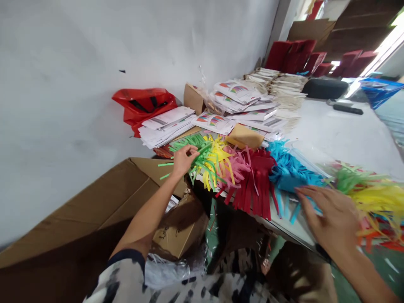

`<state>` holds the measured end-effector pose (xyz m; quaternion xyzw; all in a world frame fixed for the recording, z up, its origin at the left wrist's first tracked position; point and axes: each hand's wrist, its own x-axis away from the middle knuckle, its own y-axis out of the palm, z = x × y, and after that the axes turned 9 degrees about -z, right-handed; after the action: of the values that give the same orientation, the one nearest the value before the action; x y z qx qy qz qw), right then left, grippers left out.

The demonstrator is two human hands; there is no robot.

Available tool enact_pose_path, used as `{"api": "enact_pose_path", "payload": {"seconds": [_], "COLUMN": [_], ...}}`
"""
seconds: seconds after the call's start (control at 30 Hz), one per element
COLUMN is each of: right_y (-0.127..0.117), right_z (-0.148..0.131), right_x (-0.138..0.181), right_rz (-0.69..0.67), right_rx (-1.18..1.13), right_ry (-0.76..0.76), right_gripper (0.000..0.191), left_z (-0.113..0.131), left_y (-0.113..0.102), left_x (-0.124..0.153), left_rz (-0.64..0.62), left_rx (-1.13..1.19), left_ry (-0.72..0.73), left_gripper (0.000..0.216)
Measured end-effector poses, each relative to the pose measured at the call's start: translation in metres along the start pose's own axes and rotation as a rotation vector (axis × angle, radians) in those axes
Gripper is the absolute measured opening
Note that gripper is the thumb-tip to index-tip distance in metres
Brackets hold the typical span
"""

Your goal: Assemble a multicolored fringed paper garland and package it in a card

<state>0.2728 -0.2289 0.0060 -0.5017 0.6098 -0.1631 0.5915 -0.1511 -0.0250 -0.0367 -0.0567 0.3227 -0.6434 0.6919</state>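
Observation:
Fringed paper garlands lie in a row along the table's near edge: green (pixel 189 147), yellow (pixel 216 162), pink (pixel 238 166), dark red (pixel 257 183) and blue (pixel 288 170). My left hand (pixel 183 160) reaches out to the green fringe, its fingers pinched on several green strips. My right hand (pixel 328 216) lies flat with fingers stretched out on the blue fringe near the table's edge. To its right lies another blurred pile of green, yellow and red fringe (pixel 375 198).
Stacks of printed cards (pixel 240 101) and white paper (pixel 167 126) sit behind the fringes, with a red plastic bag (pixel 142 105) by the wall. Open cardboard boxes (pixel 94 206) stand below the white table (pixel 344 134). A black cushion (pixel 325 88) and blue bag (pixel 380 90) lie far right.

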Motion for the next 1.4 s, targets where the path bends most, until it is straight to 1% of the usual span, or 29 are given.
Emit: {"api": "enact_pose_path", "payload": {"seconds": [0.03, 0.07, 0.13, 0.2, 0.23, 0.3, 0.4, 0.5, 0.57, 0.63, 0.7, 0.87, 0.93, 1.1, 1.27, 1.4], "right_y": [0.019, 0.041, 0.088, 0.13, 0.148, 0.176, 0.199, 0.206, 0.206, 0.205, 0.206, 0.211, 0.212, 0.212, 0.219, 0.223], "right_z": [-0.013, -0.028, -0.063, -0.097, -0.11, -0.127, -0.13, -0.119, -0.111, -0.105, -0.101, -0.1, -0.102, -0.106, -0.105, -0.102], "right_x": [-0.029, -0.062, -0.127, -0.18, -0.2, -0.224, -0.239, -0.248, -0.256, -0.263, -0.268, -0.272, -0.273, -0.276, -0.275, -0.273], "right_rz": [0.032, -0.027, -0.25, -0.329, -0.355, -0.403, -0.452, -0.482, -0.5, -0.511, -0.501, -0.429, -0.431, -0.475, -0.456, -0.412], "right_rx": [0.019, 0.017, 0.054, 0.049, 0.041, 0.023, -0.007, -0.055, -0.102, -0.163, -0.229, -0.377, -0.441, -0.582, -0.679, -0.712], "right_ry": [-0.057, -0.132, -0.225, -0.329, -0.376, -0.458, -0.531, -0.564, -0.579, -0.585, -0.564, -0.419, -0.385, -0.357, -0.305, -0.232], "right_gripper": [0.018, 0.019, 0.028, 0.021, 0.017, 0.015, 0.018, 0.021, 0.019, 0.016, 0.013, 0.005, 0.004, 0.008, 0.01, 0.018], "left_z": [-0.002, -0.004, -0.007, -0.009, -0.01, -0.011, -0.011, -0.011, -0.013, -0.015, -0.017, -0.02, -0.021, -0.023, -0.022, -0.023], "left_y": [0.002, 0.003, 0.005, 0.006, 0.005, 0.003, -0.004, -0.011, -0.015, -0.017, -0.017, -0.014, -0.014, -0.011, -0.008, -0.006], "left_x": [0.004, 0.007, 0.013, 0.016, 0.017, 0.02, 0.022, 0.024, 0.024, 0.024, 0.025, 0.032, 0.033, 0.03, 0.031, 0.033], "left_rz": [-0.007, -0.011, -0.012, -0.004, 0.002, 0.006, 0.025, 0.118, 0.183, 0.215, 0.216, 0.216, 0.222, 0.21, 0.201, 0.211], "left_rx": [0.023, 0.045, 0.083, 0.115, 0.13, 0.159, 0.192, 0.211, 0.22, 0.228, 0.233, 0.205, 0.186, 0.152, 0.116, 0.077], "left_ry": [0.01, 0.02, 0.038, 0.05, 0.055, 0.066, 0.077, 0.058, 0.033, 0.011, -0.003, -0.004, 0.005, 0.04, 0.062, 0.065], "left_gripper": [0.015, 0.017, 0.018, 0.017, 0.017, 0.018, 0.018, 0.019, 0.02, 0.021, 0.021, 0.019, 0.016, 0.012, 0.012, 0.007]}}
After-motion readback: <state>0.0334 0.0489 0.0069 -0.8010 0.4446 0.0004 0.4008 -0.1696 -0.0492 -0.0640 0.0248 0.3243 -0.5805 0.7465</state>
